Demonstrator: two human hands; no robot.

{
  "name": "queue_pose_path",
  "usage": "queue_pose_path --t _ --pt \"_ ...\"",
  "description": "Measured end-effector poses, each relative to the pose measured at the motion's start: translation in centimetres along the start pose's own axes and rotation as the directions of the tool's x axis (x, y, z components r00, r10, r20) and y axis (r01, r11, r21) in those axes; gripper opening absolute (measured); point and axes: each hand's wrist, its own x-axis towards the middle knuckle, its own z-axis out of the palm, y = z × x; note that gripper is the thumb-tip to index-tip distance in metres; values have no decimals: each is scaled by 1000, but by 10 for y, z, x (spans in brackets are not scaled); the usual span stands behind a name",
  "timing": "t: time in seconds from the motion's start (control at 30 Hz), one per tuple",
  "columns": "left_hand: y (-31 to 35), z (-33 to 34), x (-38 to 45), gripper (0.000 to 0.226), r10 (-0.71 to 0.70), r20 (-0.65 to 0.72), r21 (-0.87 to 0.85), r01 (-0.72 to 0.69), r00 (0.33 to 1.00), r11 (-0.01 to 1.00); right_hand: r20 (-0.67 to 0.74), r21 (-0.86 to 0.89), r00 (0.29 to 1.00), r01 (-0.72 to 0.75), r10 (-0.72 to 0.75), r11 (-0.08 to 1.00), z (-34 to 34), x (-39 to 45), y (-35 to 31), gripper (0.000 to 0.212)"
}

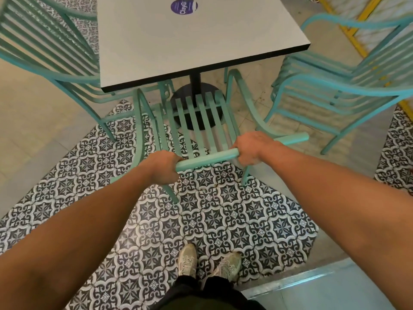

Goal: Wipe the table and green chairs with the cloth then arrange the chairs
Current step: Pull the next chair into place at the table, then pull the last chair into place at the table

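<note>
The patterned black-and-white tile floor spread beneath everything, bordered by plain beige tiles. On it stood a square grey table with a dark edge, a black pedestal base and a round purple sticker near the far side of its surface. A green slatted chair stood at the table's left side and another green chair stood apart from it on the right. A third green chair faced the near side, its seat partly under the surface. The top rail of its back ran between both hands. The left hand gripped the rail's left part, fingers curled round it; the right hand gripped it further right, fingers wrapped under it. Two pale sneakers stood on the patterned tiles below. No cloth showed anywhere.
</note>
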Motion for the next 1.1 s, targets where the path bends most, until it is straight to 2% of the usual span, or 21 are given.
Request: queue_pose_path --t 0.17,0.27,0.33,0.4,0.47,0.53,0.6,0.67,0.73,0.83,0.97,1.1 --pt "-5 -3 6 44 4 -10 22 -4 1000 1000 -6 49 1000 -30 30 998 -4 4 -1 25" --pt "-4 -4 5 48 -10 -35 62 12 999 998 -55 23 998 -34 35 999 -4 4 -2 28" --pt "-1 2 0 56 -40 -133 81 51 990 995 -169 -71 985 -57 44 996 5 -1 -3 47" --pt "5 20 -5 78 -77 -270 113 111 960 987 -316 -127 943 -148 101 981 23 -14 -3 76" --pt "28 43 -16 101 -120 -335 125 171 935 977 -416 -40 894 -204 169 978 45 -41 -4 86" --pt "65 65 -25 111 -85 -371 115 136 925 984 -436 104 868 -215 239 971 68 -70 -2 89" --pt "108 82 -30 111 35 -329 128 7 944 992 -306 246 886 -280 349 928 93 -103 5 87" --pt "149 97 -25 104 187 -146 198 -157 971 968 -93 322 869 -436 486 841 122 -139 19 79" --pt "190 109 -16 90 281 51 213 -285 958 934 56 360 804 -569 592 739 152 -177 36 75" --pt "250 121 1 77 329 178 183 -360 928 915 222 427 695 -700 684 573 187 -229 61 76" --pt "322 124 19 75 388 299 303 -472 872 828 341 489 580 -782 740 387 204 -282 87 77" --pt "375 123 30 76 438 358 369 -556 824 744 352 573 485 -788 801 226 205 -317 107 75"
